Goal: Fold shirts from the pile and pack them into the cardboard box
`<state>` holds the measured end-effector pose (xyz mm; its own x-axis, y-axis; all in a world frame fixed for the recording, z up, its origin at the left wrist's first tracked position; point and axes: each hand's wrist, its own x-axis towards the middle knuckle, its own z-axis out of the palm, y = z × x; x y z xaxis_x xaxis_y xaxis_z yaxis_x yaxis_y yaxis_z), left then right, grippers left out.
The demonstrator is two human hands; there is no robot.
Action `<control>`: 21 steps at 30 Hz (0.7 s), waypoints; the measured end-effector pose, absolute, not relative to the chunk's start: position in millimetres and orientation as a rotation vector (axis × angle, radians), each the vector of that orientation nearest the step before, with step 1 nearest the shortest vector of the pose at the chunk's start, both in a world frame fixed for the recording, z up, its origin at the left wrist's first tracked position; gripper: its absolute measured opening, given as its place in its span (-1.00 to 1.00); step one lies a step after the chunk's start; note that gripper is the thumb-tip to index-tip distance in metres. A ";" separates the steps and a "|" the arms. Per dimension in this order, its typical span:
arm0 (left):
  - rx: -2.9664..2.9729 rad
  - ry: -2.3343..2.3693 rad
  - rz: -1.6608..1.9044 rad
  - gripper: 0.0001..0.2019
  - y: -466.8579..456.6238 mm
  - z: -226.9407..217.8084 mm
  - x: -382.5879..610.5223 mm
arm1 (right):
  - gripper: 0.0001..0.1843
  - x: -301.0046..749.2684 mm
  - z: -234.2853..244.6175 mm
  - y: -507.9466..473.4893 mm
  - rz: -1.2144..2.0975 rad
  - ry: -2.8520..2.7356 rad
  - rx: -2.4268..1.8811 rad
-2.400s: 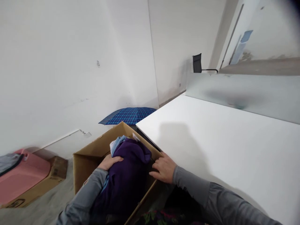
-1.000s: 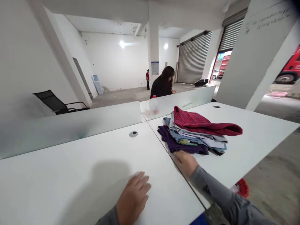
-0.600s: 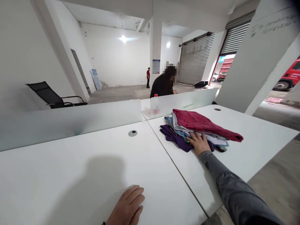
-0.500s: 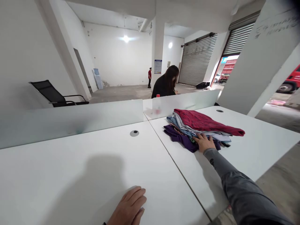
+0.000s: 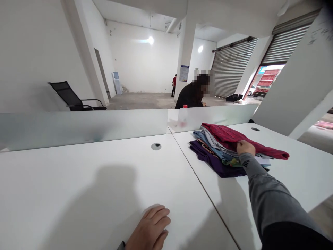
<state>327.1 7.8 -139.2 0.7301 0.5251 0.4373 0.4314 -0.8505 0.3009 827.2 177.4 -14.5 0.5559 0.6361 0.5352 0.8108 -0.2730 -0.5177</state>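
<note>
A folded stack of clothes lies on the right-hand white desk. On its top is a dark red garment [image 5: 221, 133], and my right hand [image 5: 246, 148] pinches this by its near edge. Beneath it show light grey and blue cloth [image 5: 215, 147], a bit of green and yellow, and a purple garment [image 5: 209, 162] at the bottom. My left hand [image 5: 152, 225] rests on the left-hand desk [image 5: 78, 180] near its front, fingers loosely stretched and holding nothing.
A frosted divider [image 5: 130, 123] runs along the back of the desks, with a red-capped bottle [image 5: 185, 113] behind it. A person in black [image 5: 191, 95] leans forward beyond. Cable holes [image 5: 156, 146] sit in the desktops. A black chair [image 5: 67, 95] stands at left.
My right hand has moved up from the lower layers of the stack to the red garment and closed on its edge. My left hand stays on the desk. The view has shifted slightly.
</note>
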 end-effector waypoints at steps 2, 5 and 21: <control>2.677 0.774 0.789 -0.65 8.3 -141.2 326.3 | -0.74 803.7 -0.3 174.3 -0.305 -1.183 -1.909; 2.501 0.950 0.954 -0.56 11.2 -147.8 323.9 | -0.68 710.9 6.6 141.8 -0.095 -1.526 -1.547; 2.022 1.268 1.613 -0.60 0.0 -110.8 249.7 | -0.65 483.3 -101.4 2.9 0.129 -2.270 -1.251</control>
<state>249.7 0.0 -110.8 0.0024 0.7519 0.6593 0.4629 -0.5852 0.6658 483.3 2.9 -101.4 -0.4234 0.8076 0.4105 0.7560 0.5646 -0.3310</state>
